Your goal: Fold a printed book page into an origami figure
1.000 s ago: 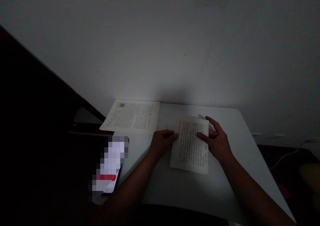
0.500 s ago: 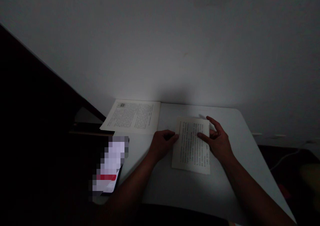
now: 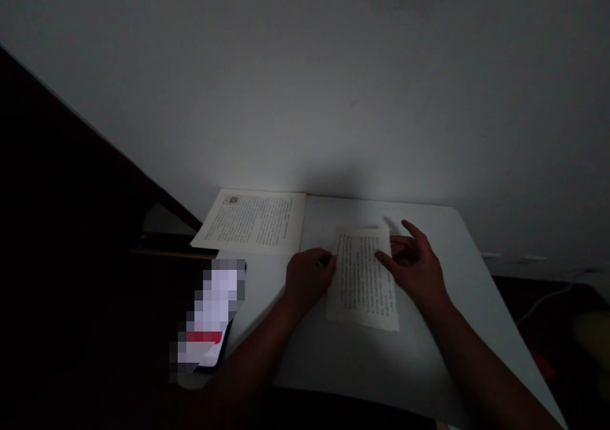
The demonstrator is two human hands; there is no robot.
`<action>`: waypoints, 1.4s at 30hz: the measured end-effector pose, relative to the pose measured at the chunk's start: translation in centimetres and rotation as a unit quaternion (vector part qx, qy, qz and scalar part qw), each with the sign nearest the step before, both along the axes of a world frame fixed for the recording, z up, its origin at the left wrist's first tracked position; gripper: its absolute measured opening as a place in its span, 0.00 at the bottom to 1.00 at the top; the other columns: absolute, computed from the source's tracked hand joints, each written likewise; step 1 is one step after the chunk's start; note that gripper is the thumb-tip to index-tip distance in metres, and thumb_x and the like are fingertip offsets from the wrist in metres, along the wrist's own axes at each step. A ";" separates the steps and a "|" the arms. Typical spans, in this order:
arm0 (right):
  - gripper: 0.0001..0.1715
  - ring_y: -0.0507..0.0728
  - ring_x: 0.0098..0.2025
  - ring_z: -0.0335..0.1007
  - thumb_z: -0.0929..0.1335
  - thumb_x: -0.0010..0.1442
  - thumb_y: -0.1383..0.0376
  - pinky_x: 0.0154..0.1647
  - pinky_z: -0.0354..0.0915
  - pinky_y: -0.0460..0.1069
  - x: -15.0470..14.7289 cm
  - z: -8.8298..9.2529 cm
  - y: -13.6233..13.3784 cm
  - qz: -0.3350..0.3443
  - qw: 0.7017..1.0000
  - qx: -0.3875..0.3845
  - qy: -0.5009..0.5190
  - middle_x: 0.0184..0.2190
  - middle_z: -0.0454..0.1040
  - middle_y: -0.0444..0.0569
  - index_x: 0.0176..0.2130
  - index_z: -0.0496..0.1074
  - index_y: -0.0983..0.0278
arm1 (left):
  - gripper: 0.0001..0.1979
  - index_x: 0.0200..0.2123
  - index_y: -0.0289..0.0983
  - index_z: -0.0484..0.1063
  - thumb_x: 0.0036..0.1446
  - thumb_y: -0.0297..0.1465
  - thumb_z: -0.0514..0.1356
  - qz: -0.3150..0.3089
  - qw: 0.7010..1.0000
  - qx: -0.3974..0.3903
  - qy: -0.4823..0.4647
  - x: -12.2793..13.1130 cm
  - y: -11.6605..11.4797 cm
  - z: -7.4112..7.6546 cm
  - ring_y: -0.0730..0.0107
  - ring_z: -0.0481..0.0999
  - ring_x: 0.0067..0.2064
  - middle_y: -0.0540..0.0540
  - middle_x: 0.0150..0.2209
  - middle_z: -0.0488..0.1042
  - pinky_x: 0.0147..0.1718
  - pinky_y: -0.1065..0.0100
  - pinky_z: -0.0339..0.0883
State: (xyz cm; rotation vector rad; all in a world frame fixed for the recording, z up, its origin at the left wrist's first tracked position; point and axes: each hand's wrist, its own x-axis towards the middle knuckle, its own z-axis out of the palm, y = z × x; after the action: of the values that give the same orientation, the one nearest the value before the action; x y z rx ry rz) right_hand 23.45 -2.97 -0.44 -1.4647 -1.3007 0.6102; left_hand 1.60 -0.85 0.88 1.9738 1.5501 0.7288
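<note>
A printed sheet of paper (image 3: pixel 359 284) with a rough lower edge stands slightly raised over the white table, held between both hands. At its left edge, my left hand (image 3: pixel 311 274) is closed with thumb and fingertips pinching the paper. On the right side, my right hand (image 3: pixel 419 268) has its thumb on the printed face and some fingers behind the edge; the index finger sticks up apart. A pale flap shows behind the top right corner. Whether the sheet is folded, I cannot tell.
Another printed page (image 3: pixel 252 223) with a small square code lies at the table's back left against the wall (image 3: pixel 305 87). A phone (image 3: pixel 210 315) with a lit, blurred screen lies by the left edge of the white table (image 3: pixel 333 366). The room is dim.
The sheet's right edge has bent inward to the left, so it looks narrower at the top. My right hand's fingers have spread a little; my left hand has shifted slightly left.
</note>
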 end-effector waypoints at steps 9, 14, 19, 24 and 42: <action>0.31 0.59 0.37 0.67 0.72 0.51 0.57 0.41 0.65 0.57 -0.3 0.0 0.0 0.076 0.954 0.052 -0.286 0.34 0.73 0.47 0.53 0.65 0.58 | 0.11 0.32 0.37 0.75 0.57 0.35 0.54 -0.009 0.990 0.031 0.141 0.4 0.1 -0.7 0.63 0.76 0.35 0.44 0.34 0.78 0.35 0.65 0.65; 0.24 0.58 0.33 0.67 0.72 0.50 0.55 0.40 0.62 0.56 -0.7 -0.4 0.4 0.126 0.932 0.047 -0.335 0.27 0.72 0.45 0.47 0.70 0.60 | 0.11 0.32 0.37 0.74 0.57 0.35 0.53 -0.009 0.985 0.039 0.170 0.8 0.0 -0.8 0.65 0.75 0.34 0.46 0.34 0.77 0.32 0.67 0.63; 0.23 0.57 0.32 0.68 0.71 0.50 0.55 0.39 0.61 0.55 0.3 -0.2 0.3 0.112 0.932 0.021 -0.345 0.25 0.72 0.43 0.45 0.71 0.61 | 0.10 0.32 0.37 0.72 0.58 0.33 0.53 0.000 0.979 0.038 0.200 1.3 -0.2 -0.7 0.68 0.74 0.33 0.47 0.34 0.77 0.30 0.69 0.61; 0.23 0.57 0.31 0.68 0.72 0.50 0.56 0.38 0.62 0.54 1.8 -0.1 0.1 0.114 0.930 0.002 -0.350 0.25 0.72 0.43 0.45 0.71 0.60 | 0.10 0.32 0.37 0.72 0.58 0.33 0.52 -0.001 0.980 0.031 0.195 1.3 -0.3 -0.7 0.69 0.74 0.34 0.48 0.36 0.76 0.31 0.70 0.60; 0.11 0.56 0.35 0.72 0.67 0.58 0.59 0.40 0.66 0.55 4.5 -0.4 -0.1 0.198 0.915 0.066 -0.345 0.31 0.77 0.44 0.42 0.72 0.57 | 0.09 0.32 0.38 0.71 0.58 0.33 0.52 0.003 0.981 0.046 0.190 1.1 -0.4 -0.9 0.70 0.73 0.33 0.49 0.34 0.76 0.30 0.70 0.59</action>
State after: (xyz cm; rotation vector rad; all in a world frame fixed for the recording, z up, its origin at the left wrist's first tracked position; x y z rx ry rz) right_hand 27.99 -3.09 -0.87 -1.3550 -2.1820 0.2401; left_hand 2.69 -1.28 -0.03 2.2776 1.7643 0.4469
